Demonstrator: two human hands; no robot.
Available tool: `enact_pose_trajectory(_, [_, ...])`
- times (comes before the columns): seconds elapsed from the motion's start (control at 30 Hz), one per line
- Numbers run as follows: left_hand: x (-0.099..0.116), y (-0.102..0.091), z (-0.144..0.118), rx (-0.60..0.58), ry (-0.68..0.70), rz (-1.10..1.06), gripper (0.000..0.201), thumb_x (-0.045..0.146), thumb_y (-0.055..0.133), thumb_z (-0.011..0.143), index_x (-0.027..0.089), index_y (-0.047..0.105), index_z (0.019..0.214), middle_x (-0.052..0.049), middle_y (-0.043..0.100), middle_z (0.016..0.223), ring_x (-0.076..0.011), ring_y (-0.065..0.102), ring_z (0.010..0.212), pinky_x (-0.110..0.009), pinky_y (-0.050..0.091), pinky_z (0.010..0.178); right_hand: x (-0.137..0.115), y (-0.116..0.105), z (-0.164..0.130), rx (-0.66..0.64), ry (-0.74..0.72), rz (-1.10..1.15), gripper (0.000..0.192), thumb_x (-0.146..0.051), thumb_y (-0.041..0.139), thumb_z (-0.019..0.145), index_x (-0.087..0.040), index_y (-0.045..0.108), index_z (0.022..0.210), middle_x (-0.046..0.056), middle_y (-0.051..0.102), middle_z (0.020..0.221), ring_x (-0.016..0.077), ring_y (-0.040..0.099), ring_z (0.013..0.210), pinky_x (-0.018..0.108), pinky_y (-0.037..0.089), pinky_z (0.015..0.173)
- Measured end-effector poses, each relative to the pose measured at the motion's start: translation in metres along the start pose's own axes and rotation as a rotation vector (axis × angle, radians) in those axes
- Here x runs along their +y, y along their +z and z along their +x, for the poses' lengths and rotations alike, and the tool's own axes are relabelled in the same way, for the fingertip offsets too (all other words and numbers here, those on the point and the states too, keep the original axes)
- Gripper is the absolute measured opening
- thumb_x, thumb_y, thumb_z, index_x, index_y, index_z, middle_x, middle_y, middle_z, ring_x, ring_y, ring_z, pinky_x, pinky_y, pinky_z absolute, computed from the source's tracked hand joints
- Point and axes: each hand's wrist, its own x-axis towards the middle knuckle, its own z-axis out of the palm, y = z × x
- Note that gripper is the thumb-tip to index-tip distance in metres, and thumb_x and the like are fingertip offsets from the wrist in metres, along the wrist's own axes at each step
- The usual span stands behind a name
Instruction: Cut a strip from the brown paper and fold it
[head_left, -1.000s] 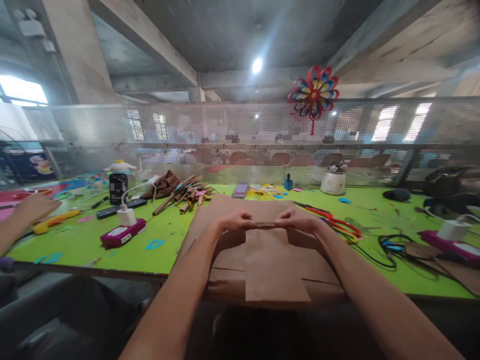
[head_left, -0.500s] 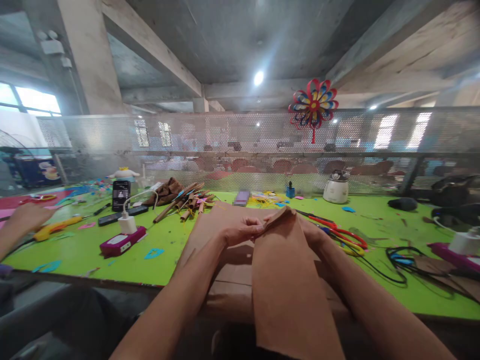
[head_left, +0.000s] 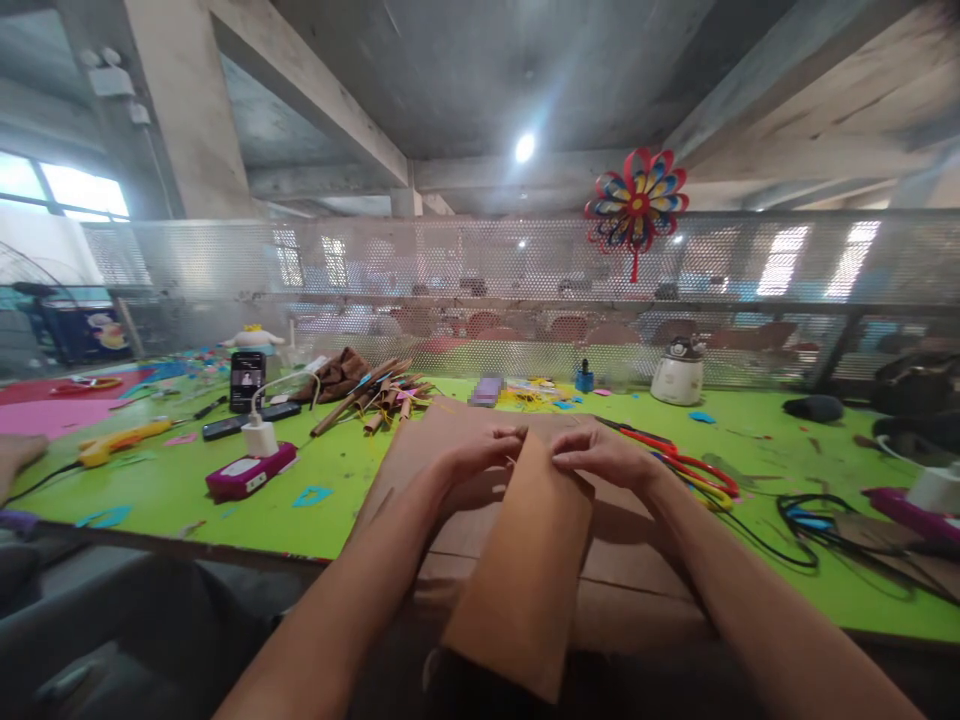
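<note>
A long strip of brown paper [head_left: 525,570] slants from my hands down toward my lap, its far end narrowed to a point. My left hand [head_left: 484,452] is closed at that far end, the fingertips at its left edge. On the other side, my right hand [head_left: 607,455] pinches the strip's right edge between thumb and fingers. Beneath both hands lies a larger sheet of brown paper [head_left: 416,450], creased across and reaching over the table's front edge. Part of this sheet is hidden by the strip and my forearms.
Red-handled scissors [head_left: 701,470] and a black cable lie right of the sheet. Leftward are a purple power strip [head_left: 251,472], a phone [head_left: 247,382], a yellow glue gun [head_left: 124,442] and another person's hand [head_left: 19,455]. Rolled brown paper tubes [head_left: 375,395] and a white kettle-like container [head_left: 676,375] stand farther back.
The brown strip has turned, its near end swinging left, and its folded-over far end now looks pointed. My right hand has come out from behind it. The other person's hand has drawn back left.
</note>
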Motion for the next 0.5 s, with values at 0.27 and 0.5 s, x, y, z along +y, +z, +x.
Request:
enact_pose_trajectory(0.27, [-0.010, 0.008, 0.007, -0.072, 0.012, 0.349, 0.031, 0.040, 0.067, 0.071, 0.012, 0.068, 0.084, -0.002, 0.061, 0.073, -0.0123, 0.052, 0.068, -0.024, 0.040, 0.067, 0.021, -0.004, 0.012, -0.161, 0.143, -0.432, 0.032, -0.043, 0.061, 0.075, -0.014, 0.072, 0.086, 0.001, 0.062, 0.071, 0.0117, 0.049, 0.062, 0.023, 0.038, 0.059])
enact_pose_trajectory(0.5, [-0.026, 0.001, 0.010, 0.007, -0.031, 0.489, 0.028, 0.036, 0.065, 0.067, 0.009, 0.067, 0.075, 0.000, 0.054, 0.060, -0.0108, 0.046, 0.057, -0.022, 0.035, 0.054, 0.040, 0.008, 0.025, -0.114, 0.010, -0.654, 0.025, -0.031, 0.055, 0.077, -0.013, 0.071, 0.082, 0.002, 0.062, 0.068, 0.0132, 0.050, 0.063, 0.024, 0.039, 0.059])
